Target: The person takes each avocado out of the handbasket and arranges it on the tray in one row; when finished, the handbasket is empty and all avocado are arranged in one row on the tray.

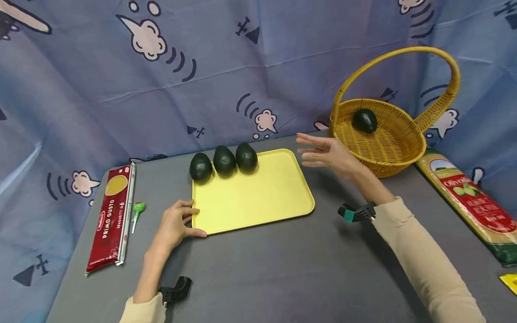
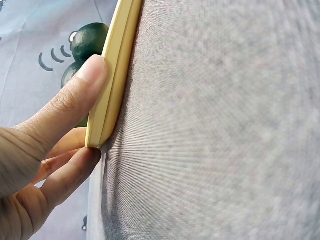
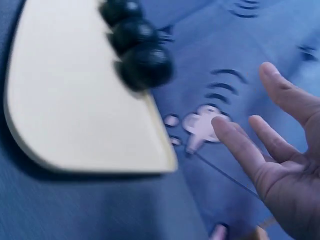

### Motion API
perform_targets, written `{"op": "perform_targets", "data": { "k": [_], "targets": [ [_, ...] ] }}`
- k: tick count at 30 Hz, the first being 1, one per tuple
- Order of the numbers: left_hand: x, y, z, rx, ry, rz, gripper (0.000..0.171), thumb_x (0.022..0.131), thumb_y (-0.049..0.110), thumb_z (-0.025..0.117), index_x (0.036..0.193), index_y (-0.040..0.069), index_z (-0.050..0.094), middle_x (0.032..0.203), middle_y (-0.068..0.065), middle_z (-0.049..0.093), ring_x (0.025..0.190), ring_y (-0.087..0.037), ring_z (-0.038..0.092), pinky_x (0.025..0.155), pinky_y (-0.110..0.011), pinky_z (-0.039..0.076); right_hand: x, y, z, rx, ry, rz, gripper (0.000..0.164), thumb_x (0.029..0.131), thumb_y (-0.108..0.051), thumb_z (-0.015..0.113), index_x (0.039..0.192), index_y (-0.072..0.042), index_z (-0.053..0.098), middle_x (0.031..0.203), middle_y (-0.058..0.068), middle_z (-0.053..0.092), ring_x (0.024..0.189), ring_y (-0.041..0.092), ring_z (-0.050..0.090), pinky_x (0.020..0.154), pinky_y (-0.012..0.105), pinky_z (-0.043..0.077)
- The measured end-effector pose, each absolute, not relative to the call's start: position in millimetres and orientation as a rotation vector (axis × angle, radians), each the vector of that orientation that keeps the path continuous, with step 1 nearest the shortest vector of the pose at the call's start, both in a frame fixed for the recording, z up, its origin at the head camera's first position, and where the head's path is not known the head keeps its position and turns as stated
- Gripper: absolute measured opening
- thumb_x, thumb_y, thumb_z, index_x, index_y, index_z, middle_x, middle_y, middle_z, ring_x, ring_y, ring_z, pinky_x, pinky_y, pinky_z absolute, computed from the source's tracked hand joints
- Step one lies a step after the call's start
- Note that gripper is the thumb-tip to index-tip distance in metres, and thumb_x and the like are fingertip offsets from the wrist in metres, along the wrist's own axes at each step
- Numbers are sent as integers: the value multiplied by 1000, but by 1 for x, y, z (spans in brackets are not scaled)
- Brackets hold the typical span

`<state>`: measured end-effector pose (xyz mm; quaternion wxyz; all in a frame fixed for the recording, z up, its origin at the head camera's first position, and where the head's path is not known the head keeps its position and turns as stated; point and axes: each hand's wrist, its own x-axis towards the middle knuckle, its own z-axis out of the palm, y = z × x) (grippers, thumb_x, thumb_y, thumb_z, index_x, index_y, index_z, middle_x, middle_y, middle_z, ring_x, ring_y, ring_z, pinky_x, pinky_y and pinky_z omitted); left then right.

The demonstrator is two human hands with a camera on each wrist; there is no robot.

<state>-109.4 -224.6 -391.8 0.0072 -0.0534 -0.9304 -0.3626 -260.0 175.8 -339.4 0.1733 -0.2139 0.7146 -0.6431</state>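
A yellow tray [image 1: 254, 193] lies on the table, with three dark green avocados [image 1: 225, 160] in a row along its far left edge. My left hand [image 1: 174, 224] holds the tray's near left corner; in the left wrist view the thumb [image 2: 92, 72] presses the rim and the other fingers meet the corner. Between the tray and a wicker basket [image 1: 379, 168], my right hand [image 1: 329, 154] hovers with fingers spread, holding nothing. Inside the basket sits one more avocado [image 1: 365, 120]. The right wrist view shows the open palm [image 3: 295, 175] beside the tray's end.
At the left lie a red spaghetti pack [image 1: 111, 217] and a green lollipop [image 1: 138, 211]. A long pasta bag [image 1: 470, 199] lies right of the basket, and a yellow packet [image 1: 510, 282] shows at the right edge. A blue patterned cloth [image 1: 226, 80] hangs behind the table.
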Motion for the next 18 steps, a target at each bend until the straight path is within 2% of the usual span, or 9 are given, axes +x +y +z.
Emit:
{"op": "perform_targets", "data": {
  "k": [5,8,12,15,16,17,18],
  "targets": [
    [-110,-225,-393,-186,-2909,-1119,61,57,8,91,109,-13,67,127,-28,51,115,-43,54,90,-33,56,-255,240,-321,-550,1884,-2138,54,94,4,56,145,-11,44,137,1,54,116,15,58,88,34,58],
    [-110,-226,-394,-187,-2905,-1100,61,57,8,91,108,-13,67,127,-28,52,115,-43,54,90,-33,56,-267,270,-314,-316,1831,-2275,53,92,4,59,141,-14,50,132,0,56,105,12,64,82,31,61],
    [-109,-228,-393,-172,-2905,-1091,61,56,8,91,108,-13,67,127,-28,52,115,-43,53,90,-33,56,-298,288,-316,36,1839,-2203,65,91,-5,64,148,-21,38,146,1,39,95,5,64,79,25,61],
    [-108,-229,-394,-168,-2911,-1101,61,57,9,91,108,-13,67,127,-27,52,116,-43,53,90,-33,56,-315,296,-322,104,1990,-1977,69,94,-18,63,152,-20,27,145,-7,40,92,-2,61,80,20,59],
    [-108,-228,-395,-166,-2913,-1108,61,57,10,91,108,-12,68,127,-27,52,116,-43,53,90,-32,56,-319,298,-324,107,2061,-1905,67,94,-23,63,152,-24,29,138,-12,46,89,-3,60,78,18,58],
    [-108,-228,-395,-164,-2914,-1121,61,57,10,91,108,-12,68,128,-27,52,116,-43,53,90,-32,56,-321,301,-326,86,2132,-1832,63,95,-27,61,151,-26,31,139,-15,46,89,-5,59,77,15,57],
    [-108,-228,-395,-165,-2913,-1129,60,57,10,91,108,-12,68,128,-27,52,115,-42,53,90,-32,56,-322,304,-327,78,2194,-1780,59,95,-31,61,148,-32,36,132,-17,49,88,-6,58,75,13,57]
  ]
}}
